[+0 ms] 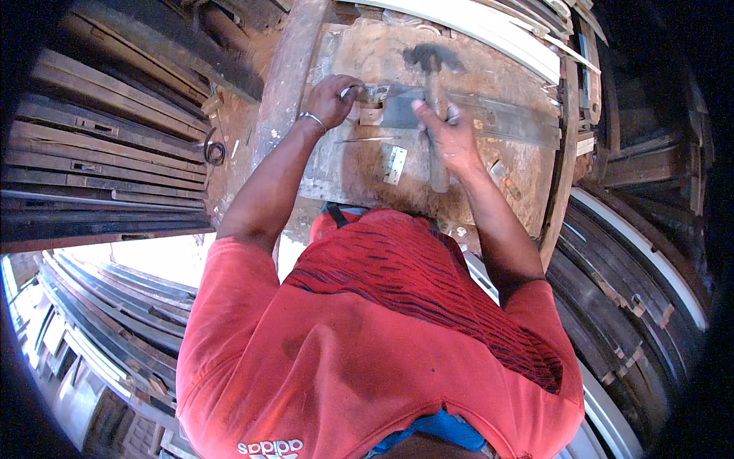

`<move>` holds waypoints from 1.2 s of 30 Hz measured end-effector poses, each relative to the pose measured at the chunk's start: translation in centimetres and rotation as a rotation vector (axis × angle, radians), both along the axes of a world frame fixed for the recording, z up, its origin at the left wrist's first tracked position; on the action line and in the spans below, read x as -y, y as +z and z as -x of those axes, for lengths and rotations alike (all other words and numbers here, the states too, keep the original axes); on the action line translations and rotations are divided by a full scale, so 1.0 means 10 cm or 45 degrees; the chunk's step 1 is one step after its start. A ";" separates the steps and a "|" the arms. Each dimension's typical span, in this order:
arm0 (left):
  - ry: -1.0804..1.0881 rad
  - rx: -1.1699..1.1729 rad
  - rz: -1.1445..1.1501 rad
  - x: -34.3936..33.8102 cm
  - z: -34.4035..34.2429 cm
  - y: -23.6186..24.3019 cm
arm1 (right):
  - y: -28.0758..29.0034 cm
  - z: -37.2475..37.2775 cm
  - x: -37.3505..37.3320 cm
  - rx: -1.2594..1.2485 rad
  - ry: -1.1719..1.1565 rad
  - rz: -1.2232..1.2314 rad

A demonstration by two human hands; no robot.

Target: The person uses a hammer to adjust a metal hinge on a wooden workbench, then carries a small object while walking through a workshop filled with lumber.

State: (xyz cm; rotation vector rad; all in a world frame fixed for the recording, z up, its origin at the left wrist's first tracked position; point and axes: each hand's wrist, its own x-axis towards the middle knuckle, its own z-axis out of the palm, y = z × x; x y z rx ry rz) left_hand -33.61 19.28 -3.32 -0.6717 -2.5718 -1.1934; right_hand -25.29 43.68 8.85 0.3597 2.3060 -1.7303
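Note:
My right hand (453, 139) is closed around the wooden handle of a claw hammer (438, 172), whose dark head, blurred by motion, points away from me. My left hand (333, 99) is pinched at the left end of a dark grey board (505, 118) lying across the bench. What its fingers hold is too small to make out. Close to that hand, a pale notch or cut block (371, 115) shows at the board's end. A light metal plate with holes (395, 164) lies nearer to me, below a thin slender rod (368, 139).
The worn wooden workbench (352, 180) has a thick beam (287, 84) along its left side. White boards (489, 34) lie at its far edge. Stacked dark timber (107, 153) fills the left, and more long boards (619, 283) lean at the right. Small scraps (505, 177) lie at the bench's right.

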 end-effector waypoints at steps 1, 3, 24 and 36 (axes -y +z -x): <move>-0.006 -0.007 -0.020 0.00 0.00 -0.02 | 0.17 0.00 0.05 -0.144 -0.027 0.083; 0.002 0.025 -0.003 0.01 -0.04 0.01 | 0.43 -0.02 0.11 -0.349 -0.062 0.131; 0.061 0.079 0.008 -0.02 -0.10 0.07 | -1.19 0.62 0.32 -0.085 -0.084 0.207; 0.266 0.560 -0.976 -0.18 -0.27 0.35 | -1.30 0.67 0.36 -0.095 -0.096 0.145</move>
